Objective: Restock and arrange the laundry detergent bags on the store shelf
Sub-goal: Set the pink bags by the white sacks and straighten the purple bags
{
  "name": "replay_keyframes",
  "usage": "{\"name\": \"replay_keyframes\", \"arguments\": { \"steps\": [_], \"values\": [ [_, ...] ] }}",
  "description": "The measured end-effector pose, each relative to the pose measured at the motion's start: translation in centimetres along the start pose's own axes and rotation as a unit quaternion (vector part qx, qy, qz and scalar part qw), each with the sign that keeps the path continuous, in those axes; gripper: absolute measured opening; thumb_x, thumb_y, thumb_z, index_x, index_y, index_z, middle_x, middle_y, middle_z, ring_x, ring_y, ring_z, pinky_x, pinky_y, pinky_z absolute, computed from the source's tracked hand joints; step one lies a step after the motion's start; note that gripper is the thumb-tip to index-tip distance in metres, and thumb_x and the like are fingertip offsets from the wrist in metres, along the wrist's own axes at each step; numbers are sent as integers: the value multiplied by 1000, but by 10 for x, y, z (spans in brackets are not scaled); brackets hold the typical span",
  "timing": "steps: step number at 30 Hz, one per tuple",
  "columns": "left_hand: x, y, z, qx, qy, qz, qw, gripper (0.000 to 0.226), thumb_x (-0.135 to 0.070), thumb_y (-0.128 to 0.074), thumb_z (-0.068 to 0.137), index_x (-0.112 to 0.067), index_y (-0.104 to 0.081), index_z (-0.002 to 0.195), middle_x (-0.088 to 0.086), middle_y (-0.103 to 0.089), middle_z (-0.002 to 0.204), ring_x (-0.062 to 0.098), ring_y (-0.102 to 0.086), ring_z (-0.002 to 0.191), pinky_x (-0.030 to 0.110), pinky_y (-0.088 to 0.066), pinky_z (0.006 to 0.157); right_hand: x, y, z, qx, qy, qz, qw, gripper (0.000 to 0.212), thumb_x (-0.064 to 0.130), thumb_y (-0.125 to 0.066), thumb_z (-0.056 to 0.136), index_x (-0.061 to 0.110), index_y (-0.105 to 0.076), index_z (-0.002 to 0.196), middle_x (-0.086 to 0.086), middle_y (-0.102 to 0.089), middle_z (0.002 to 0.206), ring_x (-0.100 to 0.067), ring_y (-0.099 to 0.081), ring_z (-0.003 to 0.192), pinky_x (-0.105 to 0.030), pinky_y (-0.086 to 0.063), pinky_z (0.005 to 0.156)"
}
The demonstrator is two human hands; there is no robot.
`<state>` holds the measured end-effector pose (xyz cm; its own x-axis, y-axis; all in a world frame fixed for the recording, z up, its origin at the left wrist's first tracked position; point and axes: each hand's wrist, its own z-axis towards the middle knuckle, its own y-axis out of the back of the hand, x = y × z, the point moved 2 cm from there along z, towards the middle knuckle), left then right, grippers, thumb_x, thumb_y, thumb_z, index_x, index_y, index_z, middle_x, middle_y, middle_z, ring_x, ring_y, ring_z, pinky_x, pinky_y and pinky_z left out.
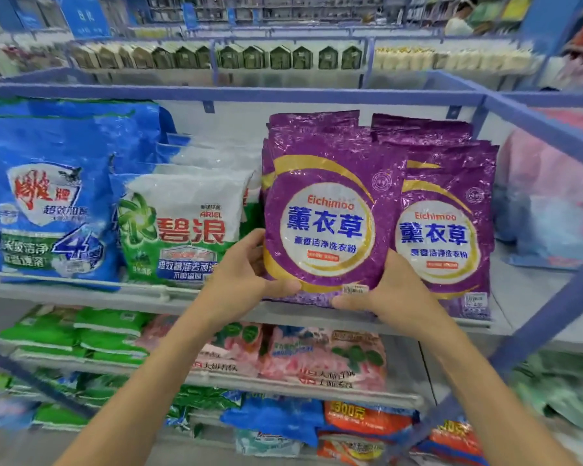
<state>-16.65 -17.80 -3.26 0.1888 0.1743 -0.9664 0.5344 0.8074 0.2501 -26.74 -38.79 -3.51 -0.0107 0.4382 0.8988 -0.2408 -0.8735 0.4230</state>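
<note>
Both hands grip the front purple bag (327,210) at its lower corners: the left hand (249,274) wraps the lower-left edge with the thumb across the face, and the right hand (389,290) clamps the lower-right corner with the thumb along the bottom seam. The bag stands upright at the front lip of the middle shelf (81,290), at the head of a row of identical bags and just beside a second purple row (445,227) to its right. To seat it well, keep the grip low and even, push the base back until it is flush with the shelf edge, square the face forward, and align its top with the neighbouring row before release. The label reads "Eichimoo" above large blue characters 薰衣草, with 薰香洁净洗衣粉 beneath. To the left stands a white-and-green bag (182,227) marked "ARIEL" and 碧浪; further left, a large blue bag (48,196) bears red characters that appear to be 雕牌, though blur prevents certainty. Lower shelves hold green, pink and orange bags; one orange bag (367,418) shows "300克". Beyond the top rail (216,92), further aisles are indistinct.
</note>
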Motion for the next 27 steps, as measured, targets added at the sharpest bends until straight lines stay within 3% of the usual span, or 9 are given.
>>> {"name": "replay_keyframes", "arguments": {
  "steps": [4,10,13,16,19,22,24,27],
  "values": [
    [3,4,13,11,-37,12,999,63,-7,-90,70,-40,-56,113,-22,-73,106,3,-72,97,15,-56,81,0,-4,11,-55,-19,-5,998,67,0,-95,62,42,-61,103,33,-72,93,15,-67,94,-1,-49,75],
    [14,5,24,-8,-71,4,997,62,-5,-91,68,-27,-60,117,-11,-74,109,11,-72,100,22,-58,79,3,-10,17,-93,-38,-11,995,68,-3,-94,61,42,-60,99,33,-70,91,20,-64,89,0,-47,73],
    [19,2,15,-38,-88,15,995,61,-10,-91,69,-29,-58,116,-21,-72,108,3,-70,102,19,-56,86,3,-17,8,-131,-40,-26,990,71,4,-96,62,39,-59,111,26,-69,106,15,-62,99,-9,-47,84],
    [19,0,4,-68,-95,47,992,57,-25,-93,68,-27,-62,117,-18,-72,107,0,-68,101,17,-55,88,4,-23,-2,-156,-62,-31,985,72,10,-97,63,31,-59,121,19,-69,113,2,-64,105,-20,-46,90],
    [14,0,-2,-86,-92,88,988,54,-32,-95,64,-30,-66,109,-21,-72,98,-7,-66,92,8,-50,80,3,-24,-11,-141,-87,-47,985,69,14,-95,67,30,-59,124,21,-68,113,6,-61,101,-17,-44,87],
    [14,-5,-8,-77,-81,121,986,46,-30,-95,65,-41,-60,93,-37,-67,83,-22,-58,86,-2,-40,71,0,-27,-14,-134,-104,-65,983,73,13,-95,67,31,-59,128,21,-68,114,-2,-62,105,-25,-45,92],
    [16,-7,-9,-75,-74,136,985,45,-31,-94,67,-43,-57,89,-32,-66,81,-24,-55,85,-3,-38,70,0,-28,-12,-139,-109,-72,982,75,10,-95,66,30,-59,129,20,-69,115,-5,-62,108,-28,-44,93],
    [18,-6,-5,-68,-49,157,984,41,-38,-93,67,-36,-57,89,-20,-67,85,-13,-59,84,5,-44,68,-1,-29,-11,-167,-102,-81,977,78,11,-97,63,29,-59,129,17,-69,115,-6,-62,109,-27,-45,92]
  ]
}}
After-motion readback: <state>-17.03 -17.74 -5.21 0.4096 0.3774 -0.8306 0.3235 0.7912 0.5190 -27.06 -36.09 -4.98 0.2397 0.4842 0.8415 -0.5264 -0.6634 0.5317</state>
